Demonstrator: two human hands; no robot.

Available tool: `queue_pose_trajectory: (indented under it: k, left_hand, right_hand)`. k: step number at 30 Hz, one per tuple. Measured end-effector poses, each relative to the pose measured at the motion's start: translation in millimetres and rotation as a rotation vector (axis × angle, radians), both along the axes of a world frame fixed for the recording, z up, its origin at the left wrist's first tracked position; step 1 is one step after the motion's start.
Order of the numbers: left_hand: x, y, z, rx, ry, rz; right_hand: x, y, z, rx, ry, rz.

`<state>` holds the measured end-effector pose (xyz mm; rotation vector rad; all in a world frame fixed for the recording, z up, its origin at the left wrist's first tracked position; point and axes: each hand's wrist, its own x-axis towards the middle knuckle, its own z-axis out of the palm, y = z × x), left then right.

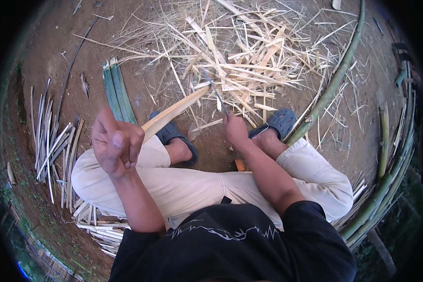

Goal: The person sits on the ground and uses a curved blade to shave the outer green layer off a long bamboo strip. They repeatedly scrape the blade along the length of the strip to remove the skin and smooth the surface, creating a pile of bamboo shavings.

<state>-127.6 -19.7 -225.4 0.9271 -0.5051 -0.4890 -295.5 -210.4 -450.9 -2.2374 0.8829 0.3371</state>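
Observation:
A pale split bamboo strip (176,112) runs from my left hand (117,142), out over my shoe and toward the shavings. That hand is raised above my left knee with its fingers curled round the strip's near end, which the hand mostly hides. My right hand (236,130) is closed on the handle of a knife (215,92). Its thin dark blade points away from me and lies beside the far end of the strip. Beyond the blade spreads a heap of pale bamboo shavings (253,61).
Green bamboo pieces (118,91) lie beyond my left hand. Thin split strips (47,136) are piled at the left. A long green bamboo pole (336,82) slants past my right shoe (279,123); more poles (385,192) lie farther right. A small orange-brown block (239,164) sits between my legs.

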Motion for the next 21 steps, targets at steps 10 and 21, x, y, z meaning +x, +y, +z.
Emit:
queue_pose_trajectory:
  k: [10, 21]
  left_hand:
    - [3.8, -2.5, -0.1, 0.027, 0.046, 0.109]
    - [-5.1, -2.2, 2.3, 0.040, 0.077, 0.155]
  right_hand:
    - [-2.2, -10.1, -16.8, 0.033, 0.210, -0.055]
    - [6.9, 8.7, -16.2, 0.046, 0.007, -0.113]
